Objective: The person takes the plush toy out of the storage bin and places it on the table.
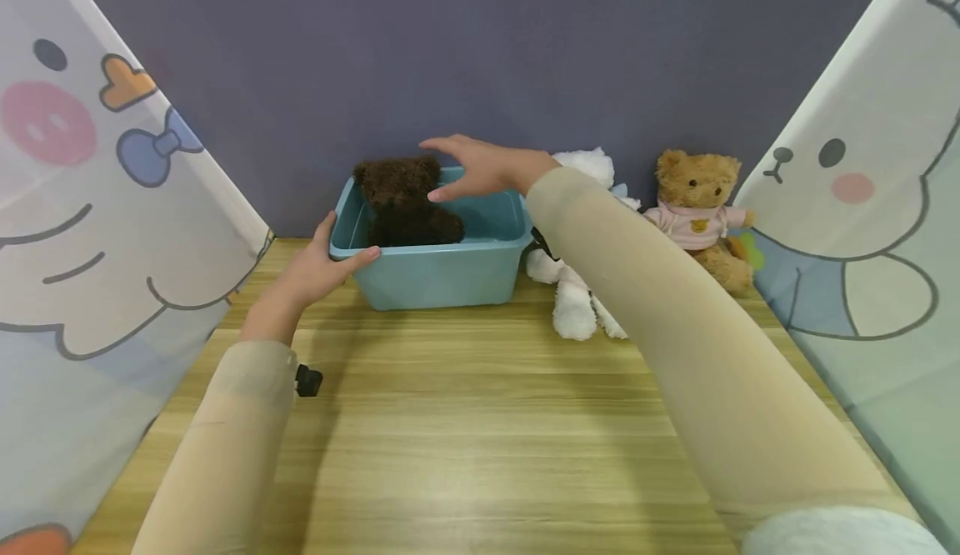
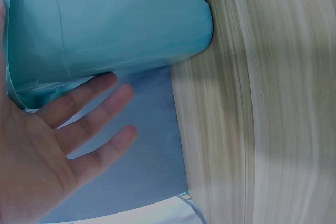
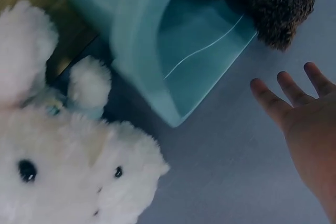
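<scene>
A light blue plastic bin stands at the back of the table, with a dark brown teddy bear sitting in its left part. My left hand is at the bin's front left corner. Its thumb lies along the rim, and in the left wrist view its straight, spread fingers touch the bin's outer side. Over the bin, just right of the brown bear's head, my right hand reaches out with fingers spread and nothing in it. The right wrist view has the same hand beyond the bin's opening.
White plush sits right of the bin, partly hidden by my right forearm. Farther right, a tan teddy bear in a pink hoodie leans by the printed side cloth. A dark grey cloth hangs behind the wooden table.
</scene>
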